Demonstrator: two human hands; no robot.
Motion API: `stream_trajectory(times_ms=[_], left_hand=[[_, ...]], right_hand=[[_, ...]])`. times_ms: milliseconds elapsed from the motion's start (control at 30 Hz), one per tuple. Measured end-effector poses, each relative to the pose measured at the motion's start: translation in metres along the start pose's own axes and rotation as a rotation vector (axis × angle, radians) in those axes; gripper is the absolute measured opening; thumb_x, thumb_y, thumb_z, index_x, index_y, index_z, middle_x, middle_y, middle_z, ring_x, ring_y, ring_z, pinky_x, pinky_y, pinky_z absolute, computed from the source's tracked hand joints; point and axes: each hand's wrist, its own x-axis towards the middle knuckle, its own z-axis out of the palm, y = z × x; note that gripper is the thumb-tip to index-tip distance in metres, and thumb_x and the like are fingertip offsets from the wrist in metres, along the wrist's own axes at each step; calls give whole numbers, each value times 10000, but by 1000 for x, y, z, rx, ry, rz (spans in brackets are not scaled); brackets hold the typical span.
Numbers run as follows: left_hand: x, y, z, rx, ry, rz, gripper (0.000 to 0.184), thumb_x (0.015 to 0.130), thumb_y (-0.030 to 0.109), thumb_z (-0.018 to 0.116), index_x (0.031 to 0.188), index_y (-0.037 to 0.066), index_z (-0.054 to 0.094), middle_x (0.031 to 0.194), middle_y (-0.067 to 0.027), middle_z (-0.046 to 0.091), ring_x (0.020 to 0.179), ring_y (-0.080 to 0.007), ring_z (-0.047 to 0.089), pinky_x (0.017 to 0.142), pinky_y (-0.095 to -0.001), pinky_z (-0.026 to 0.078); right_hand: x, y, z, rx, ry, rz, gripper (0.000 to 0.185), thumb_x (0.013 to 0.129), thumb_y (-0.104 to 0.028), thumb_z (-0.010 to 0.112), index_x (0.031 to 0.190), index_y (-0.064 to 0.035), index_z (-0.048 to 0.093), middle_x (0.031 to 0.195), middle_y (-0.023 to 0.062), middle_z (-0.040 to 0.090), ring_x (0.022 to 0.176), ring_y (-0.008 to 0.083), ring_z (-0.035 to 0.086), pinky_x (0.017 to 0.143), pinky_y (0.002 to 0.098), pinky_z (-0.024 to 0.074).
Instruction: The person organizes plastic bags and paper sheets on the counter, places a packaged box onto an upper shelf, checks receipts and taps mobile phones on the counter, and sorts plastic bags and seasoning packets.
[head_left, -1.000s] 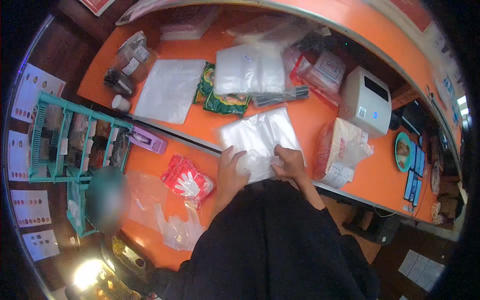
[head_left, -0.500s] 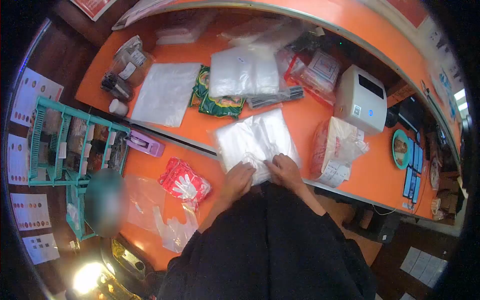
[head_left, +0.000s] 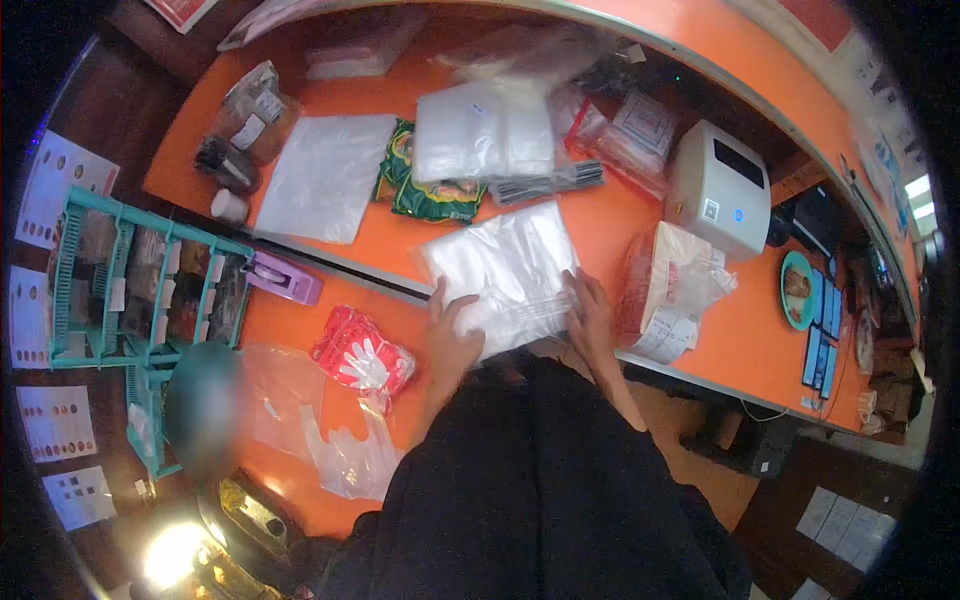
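Teal plastic racking (head_left: 145, 357) stands at the left, near a purple tape dispenser (head_left: 285, 280) on an orange worktop (head_left: 620, 212). Next comes a red packet (head_left: 365, 352) printed with a white glove, and just nearer the wearer a thin clear bag (head_left: 350, 460) lies loose.

At the centre, the person's left hand (head_left: 455, 335) is at the left side of a plastic stack (head_left: 512, 270) of clear, shiny layers. Its fingers are partly spread and its thumb lies over the top face, so it appears to have hold of that edge. The stack sits between the 2 hands, touching both, at the worktop's near side and turned at a slight angle. It looks light, limp and slippery: layers would probably slide over each other and corners droop, though it seems hard to break. The surest hold is likely on opposite sides, thumbs above and fingers beneath, gathering every layer. The right hand (head_left: 592, 315) is half open along the stack's right edge, fingers pointing away from the body; I cannot tell whether it pinches the plastic or only presses it.

Further right are a red and cream packet (head_left: 665, 290), a white dispenser (head_left: 720, 190) and a green plate (head_left: 798, 262) holding food
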Motion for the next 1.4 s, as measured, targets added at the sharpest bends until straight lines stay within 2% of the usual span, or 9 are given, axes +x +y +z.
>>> stream_trajectory(times_ms=[200, 333, 533, 600, 700, 933, 1000, 1167, 1400], left_hand=[[5, -16, -11, -277, -215, -18, 551, 546, -2, 562, 1069, 137, 666, 1419, -183, 357, 1282, -321, 381, 1048, -387, 318], [5, -20, -13, -275, -210, 23, 515, 556, 13, 574, 1047, 132, 674, 1370, -184, 410, 1253, -318, 421, 1023, -383, 360], [-7, -6, -14, -66, -106, 11, 443, 610, 88, 670, 1051, 130, 651, 1339, -165, 403, 1313, -361, 303, 1052, -456, 305], [-9, 11, -13, 200, -27, 152, 447, 638, 122, 699, 1076, 127, 610, 1304, -163, 403, 1318, -375, 265, 1057, -485, 279], [-9, 30, -6, 254, -84, 229, 394, 676, 77, 667, 1059, 104, 578, 1253, -163, 434, 1282, -398, 309, 1050, -492, 287], [-9, 1, 12, 214, -208, 634, 281, 686, -17, 594, 951, 68, 563, 1120, -132, 524, 1132, -330, 485, 927, -457, 390], [-5, 9, 17, 186, -225, 628, 273, 692, -8, 593, 954, 60, 558, 1110, -134, 528, 1109, -325, 496, 916, -443, 395], [23, 37, 48, 84, -376, 576, 290, 708, 25, 594, 994, 41, 546, 1099, -141, 532, 1073, -320, 506, 906, -406, 398], [49, 28, 84, 89, -533, 684, 438, 722, 33, 573, 1155, 26, 513, 1276, -150, 474, 1239, -310, 412, 1016, -435, 342]], right_hand=[[14, 11, -6, 397, -162, 117, 538, 650, 48, 490, 1167, -56, 598, 1125, 211, 558, 1088, 343, 542, 940, 372, 423], [16, 7, -5, 449, -140, 98, 545, 634, 31, 510, 1163, -64, 598, 1098, 197, 544, 1059, 327, 542, 921, 358, 425], [12, -18, -16, 50, -68, 1, 541, 620, -23, 597, 1160, -54, 569, 1011, 148, 492, 1012, 330, 486, 921, 407, 392], [11, -33, -19, -66, 38, -89, 516, 624, -45, 628, 1135, -62, 564, 1000, 144, 498, 1001, 338, 476, 899, 424, 389], [11, -46, -19, -137, 20, -163, 440, 625, -79, 663, 1055, -58, 572, 977, 144, 495, 957, 336, 479, 832, 420, 404], [-3, -33, -11, -219, 64, -39, 353, 643, -126, 693, 950, -44, 538, 931, 148, 475, 906, 332, 472, 756, 422, 400], [-7, -29, -12, -220, 113, 86, 382, 648, -132, 692, 975, -44, 514, 936, 144, 468, 926, 336, 468, 766, 431, 395], [-11, -40, -14, -263, 133, 95, 372, 666, -155, 674, 975, -44, 499, 969, 141, 471, 944, 339, 463, 803, 443, 376], [-10, -28, -16, -336, 33, 12, 265, 693, -206, 615, 886, -38, 545, 906, 121, 519, 940, 312, 481, 823, 437, 361]])
